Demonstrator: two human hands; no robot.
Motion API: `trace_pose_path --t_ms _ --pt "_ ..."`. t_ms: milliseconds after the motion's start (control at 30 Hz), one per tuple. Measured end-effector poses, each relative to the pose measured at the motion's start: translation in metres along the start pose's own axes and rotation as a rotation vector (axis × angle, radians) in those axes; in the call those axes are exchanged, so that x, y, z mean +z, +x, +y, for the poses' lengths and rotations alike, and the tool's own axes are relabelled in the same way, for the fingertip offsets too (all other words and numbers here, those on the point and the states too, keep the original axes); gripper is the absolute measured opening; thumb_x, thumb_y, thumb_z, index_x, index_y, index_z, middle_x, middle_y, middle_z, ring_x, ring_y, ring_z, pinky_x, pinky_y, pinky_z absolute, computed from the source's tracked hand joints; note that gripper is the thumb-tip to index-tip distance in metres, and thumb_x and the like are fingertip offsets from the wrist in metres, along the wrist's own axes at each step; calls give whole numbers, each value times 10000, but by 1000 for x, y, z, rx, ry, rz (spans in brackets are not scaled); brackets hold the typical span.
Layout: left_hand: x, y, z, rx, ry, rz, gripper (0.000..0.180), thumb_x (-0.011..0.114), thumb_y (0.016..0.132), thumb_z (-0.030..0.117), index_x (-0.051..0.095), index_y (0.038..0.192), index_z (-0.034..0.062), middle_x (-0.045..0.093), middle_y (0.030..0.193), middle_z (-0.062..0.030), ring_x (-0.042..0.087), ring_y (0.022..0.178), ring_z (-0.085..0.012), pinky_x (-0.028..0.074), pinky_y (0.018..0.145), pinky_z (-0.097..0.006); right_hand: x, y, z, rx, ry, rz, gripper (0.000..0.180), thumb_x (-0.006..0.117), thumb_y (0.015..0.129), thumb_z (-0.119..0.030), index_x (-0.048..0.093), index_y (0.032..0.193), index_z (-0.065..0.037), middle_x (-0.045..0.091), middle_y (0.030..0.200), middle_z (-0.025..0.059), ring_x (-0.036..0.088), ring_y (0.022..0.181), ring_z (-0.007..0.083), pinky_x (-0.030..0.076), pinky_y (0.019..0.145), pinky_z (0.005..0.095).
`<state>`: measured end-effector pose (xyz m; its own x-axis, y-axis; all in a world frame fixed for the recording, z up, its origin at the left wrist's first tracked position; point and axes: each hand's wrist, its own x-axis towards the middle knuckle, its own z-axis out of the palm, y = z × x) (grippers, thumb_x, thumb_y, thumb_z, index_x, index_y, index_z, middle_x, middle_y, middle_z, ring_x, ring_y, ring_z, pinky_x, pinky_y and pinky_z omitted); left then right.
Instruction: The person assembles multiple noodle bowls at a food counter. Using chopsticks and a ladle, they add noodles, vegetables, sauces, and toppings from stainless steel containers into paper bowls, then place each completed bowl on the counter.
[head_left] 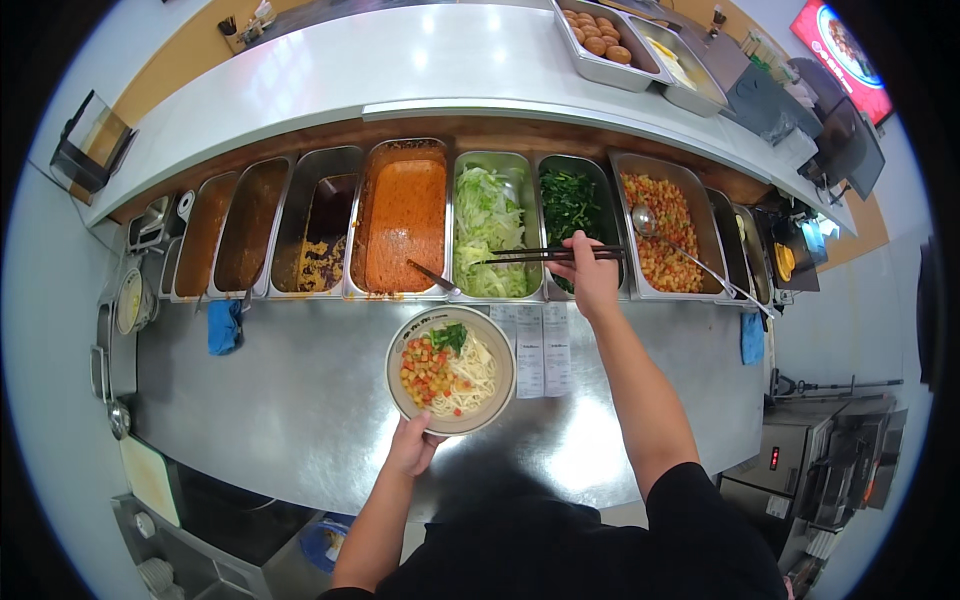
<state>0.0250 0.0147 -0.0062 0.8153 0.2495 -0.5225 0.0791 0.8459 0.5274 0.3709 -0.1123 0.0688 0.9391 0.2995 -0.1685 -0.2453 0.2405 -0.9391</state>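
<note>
My left hand [412, 444] grips the near rim of a round bowl [507, 375] over the steel counter. Inside are pale noodles [474, 377], diced orange and yellow vegetables [423, 372] and a clump of dark greens [449, 337]. In my right hand [584, 275] is a pair of dark chopsticks [525, 255], held level and pointing left. Their tips are over the pan of shredded lettuce [488, 215], and I cannot tell whether they touch it. Just beyond that hand lies a pan of chopped dark greens [570, 197].
Along the counter's back run a pan of orange sauce [402, 210], a dark-sauce pan [331, 205] and a diced-vegetable pan [662, 195] with a ladle [645, 220]. Paper slips [543, 350] lie right of the bowl. Blue cloths [225, 328] hang near both ends. Brown eggs [597, 38] fill a raised tray.
</note>
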Motion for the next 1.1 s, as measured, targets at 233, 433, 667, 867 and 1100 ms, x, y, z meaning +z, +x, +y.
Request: trace_pose_path --t_ms 233,433,667,867,1100 --pt "4 -1 0 11 -11 -2 535 487 923 168 264 1397 59 509 1290 -155 595 1102 -261 557 859 -388 -18 -10 -16 -31 -53 -18 302 528 963 -258 561 895 34 630 805 140 659 683 212 597 630 315" --pt "2 0 -1 39 61 -10 541 524 928 274 350 1355 -10 529 1286 -169 577 1133 -276 499 946 -399 -24 -18 -18 -59 -12 9 300 517 968 -253 557 890 34 627 798 142 658 679 214 600 623 310" --pt "8 -3 0 51 51 -19 532 502 952 314 367 1334 -31 536 1273 -178 585 1116 -271 506 933 -388 -26 -26 -23 -88 -4 42 316 509 973 -266 545 909 42 634 811 157 669 701 229 600 625 310" --pt "6 -2 -2 64 64 -23 544 468 967 347 360 1337 -37 537 1268 -183 587 1112 -269 508 937 -379 -29 -30 -29 -120 16 43 330 500 975 -282 536 921 41 636 816 162 673 710 236 597 628 306" --pt "7 -2 0 74 93 -60 568 459 969 384 351 1349 -23 536 1272 -172 587 1115 -260 516 928 -366 -30 -35 -36 -116 29 56 311 476 986 -280 523 931 22 629 806 153 675 719 239 600 656 312"
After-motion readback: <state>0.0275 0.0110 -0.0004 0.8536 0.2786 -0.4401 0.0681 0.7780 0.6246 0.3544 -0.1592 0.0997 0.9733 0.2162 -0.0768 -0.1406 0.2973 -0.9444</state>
